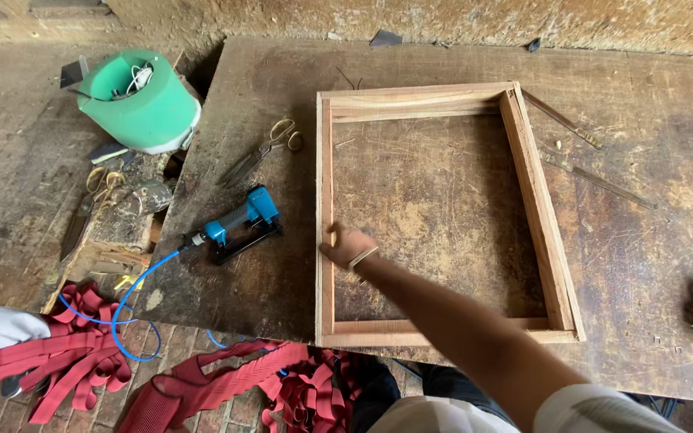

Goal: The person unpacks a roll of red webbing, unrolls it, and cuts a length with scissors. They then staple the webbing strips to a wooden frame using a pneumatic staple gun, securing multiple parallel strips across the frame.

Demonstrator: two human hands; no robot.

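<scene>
— Hands first: what are they doing?

— Only the right hand shows. It reaches across the wooden frame and grips the frame's left rail, fingers curled over the wood. The left hand is out of view.

— How far along does the frame look?

— All four rails appear joined into a closed rectangle, lying flat on the workbench. Its inside is bare, so I'd judge covering or finishing remains.

— And around the frame?

— Left of it sits a green roll; nearer, a blue staple gun on its hose. Scissors lie by the upper-left corner. Below the frame, red webbing is heaped on the floor.
</scene>
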